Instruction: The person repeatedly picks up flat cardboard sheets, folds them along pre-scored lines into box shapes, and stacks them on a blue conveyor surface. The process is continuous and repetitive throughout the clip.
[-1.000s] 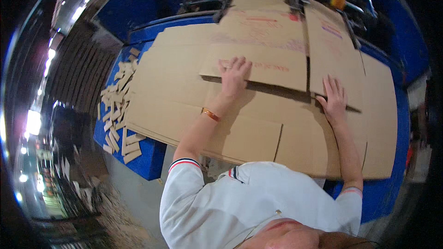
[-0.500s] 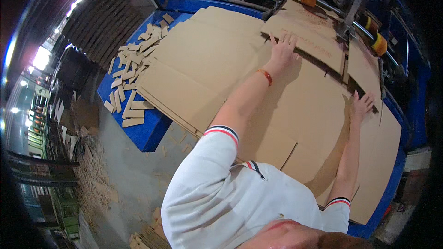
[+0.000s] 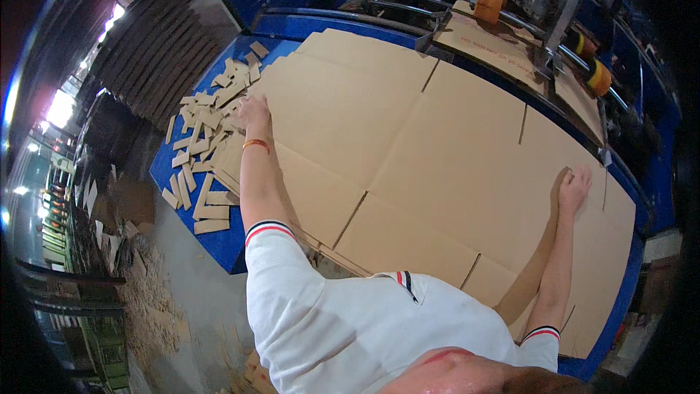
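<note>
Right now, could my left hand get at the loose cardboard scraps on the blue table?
Probably yes: your left hand is at the left end of the large cardboard sheet, right beside the cardboard scraps, with nothing evident blocking the way.

Head view, one: wide fisheye, left of a side-by-side pair, upright and unmirrored. Station: we look steeply down from above the wearer's white shirt (image 3: 364, 317), which takes the lower middle at closest range. Facing: forward over the cardboard sheet (image 3: 408, 146), at middle range, to the orange roller (image 3: 488, 4) farther off at upper right. Lean: we see the far edge of the blue table (image 3: 227, 248) slope down rightward. Breadth: left hand (image 3: 254, 114) and right hand (image 3: 574, 190) both included, floor (image 3: 200, 273) at left; corners dark, outer straight edges bowed.
</note>
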### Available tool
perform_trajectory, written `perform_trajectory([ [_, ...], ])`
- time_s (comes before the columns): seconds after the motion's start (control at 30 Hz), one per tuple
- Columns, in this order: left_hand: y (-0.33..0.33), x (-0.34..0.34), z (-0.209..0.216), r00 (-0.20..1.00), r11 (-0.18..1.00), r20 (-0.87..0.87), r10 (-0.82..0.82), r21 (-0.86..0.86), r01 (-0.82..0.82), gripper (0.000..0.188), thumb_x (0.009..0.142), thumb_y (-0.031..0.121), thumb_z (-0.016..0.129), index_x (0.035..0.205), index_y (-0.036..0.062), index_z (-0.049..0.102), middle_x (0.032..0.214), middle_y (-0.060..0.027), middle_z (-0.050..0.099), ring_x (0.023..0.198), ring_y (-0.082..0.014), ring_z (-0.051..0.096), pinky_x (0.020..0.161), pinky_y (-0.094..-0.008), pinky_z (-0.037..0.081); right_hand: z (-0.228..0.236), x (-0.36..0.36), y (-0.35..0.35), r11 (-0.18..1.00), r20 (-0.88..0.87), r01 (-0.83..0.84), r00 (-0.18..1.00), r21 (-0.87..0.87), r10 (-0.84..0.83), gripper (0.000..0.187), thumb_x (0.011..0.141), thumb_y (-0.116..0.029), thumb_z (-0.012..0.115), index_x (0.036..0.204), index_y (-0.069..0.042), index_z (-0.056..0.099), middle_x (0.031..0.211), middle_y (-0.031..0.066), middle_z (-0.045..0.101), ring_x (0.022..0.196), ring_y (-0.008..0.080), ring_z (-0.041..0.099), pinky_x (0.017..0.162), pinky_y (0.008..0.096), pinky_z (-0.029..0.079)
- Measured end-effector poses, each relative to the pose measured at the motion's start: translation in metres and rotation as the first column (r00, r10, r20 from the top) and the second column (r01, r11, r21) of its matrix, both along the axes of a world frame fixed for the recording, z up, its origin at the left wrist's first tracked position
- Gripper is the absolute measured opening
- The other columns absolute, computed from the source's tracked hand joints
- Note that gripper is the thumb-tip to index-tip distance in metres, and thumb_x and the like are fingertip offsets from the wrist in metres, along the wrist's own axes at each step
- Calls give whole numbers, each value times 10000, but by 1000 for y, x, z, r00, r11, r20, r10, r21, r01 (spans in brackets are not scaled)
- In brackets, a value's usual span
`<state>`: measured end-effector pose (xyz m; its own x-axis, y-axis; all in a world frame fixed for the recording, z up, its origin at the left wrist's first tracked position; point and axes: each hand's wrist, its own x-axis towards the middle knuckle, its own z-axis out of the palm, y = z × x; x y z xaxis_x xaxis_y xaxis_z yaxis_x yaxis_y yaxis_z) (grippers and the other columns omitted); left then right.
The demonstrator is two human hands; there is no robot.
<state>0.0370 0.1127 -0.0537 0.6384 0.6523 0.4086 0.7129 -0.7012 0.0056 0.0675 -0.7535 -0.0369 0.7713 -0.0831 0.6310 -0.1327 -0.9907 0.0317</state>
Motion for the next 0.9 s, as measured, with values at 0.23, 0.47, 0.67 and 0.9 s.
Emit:
perform_trajectory([
  [0.23,-46,-34,58,996,985,71,47,-167,-35,729,777,655,567,1079,-5,638,1145,-203,593,1133,-333,529,977,-441,386,5,-23,-11,998,-6,-52,999,29,52,247,874,-113,530,1092,-20,599,1305,185,490,1209,361,436,1015,434,372],
  [0.47,-61,-56,113,999,998,51,-8,-63,11,690,732,657,609,1000,26,685,1026,-186,657,976,-320,627,844,-435,488,17,-70,8,993,20,-104,994,54,103,246,874,-120,538,1087,-18,607,1323,181,474,1224,370,423,1022,452,366],
  [0.67,24,-87,206,899,583,116,-423,-725,368,318,827,349,672,832,35,622,681,4,580,552,-91,520,506,-253,428,25,-174,16,987,-88,-88,991,133,100,301,901,-172,526,1177,-64,574,1374,185,425,1273,381,377,1055,466,331],
  [0.9,-125,-233,293,365,-343,921,-135,-389,855,730,897,505,518,1367,-13,310,1209,-174,458,1043,-225,488,890,-362,403,53,-305,-7,660,-510,729,644,181,-571,547,926,-371,494,1364,-54,408,1424,209,364,1345,377,297,1089,465,259],
])
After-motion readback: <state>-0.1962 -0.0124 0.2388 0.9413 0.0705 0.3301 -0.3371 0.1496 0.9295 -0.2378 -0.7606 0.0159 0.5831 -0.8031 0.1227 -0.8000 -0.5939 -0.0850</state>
